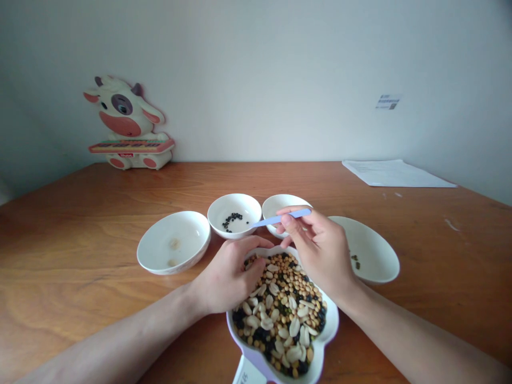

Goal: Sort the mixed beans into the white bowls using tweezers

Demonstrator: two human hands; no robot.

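Note:
Pale blue tweezers (269, 221) are pinched in my right hand (326, 250), their tip pointing left at the edge of a white bowl (216, 210) with several black beans (233, 217). Nothing clear shows between the tips. My left hand (232, 277) grips the far left rim of a scalloped white-and-lilac dish (331, 322), its thumb inside. Mixed in that dish are peanuts (294, 326), yellow soybeans (299, 284), black beans and some green beans. Behind my right hand stands another white bowl (280, 201), its contents mostly hidden.
On the left, a white bowl (196, 226) contains two pale brownish spots. A white bowl (378, 250) at right has a few green beans (356, 262). Farther back are a cow toy with a keyboard (130, 125) and papers (396, 173) against the wall.

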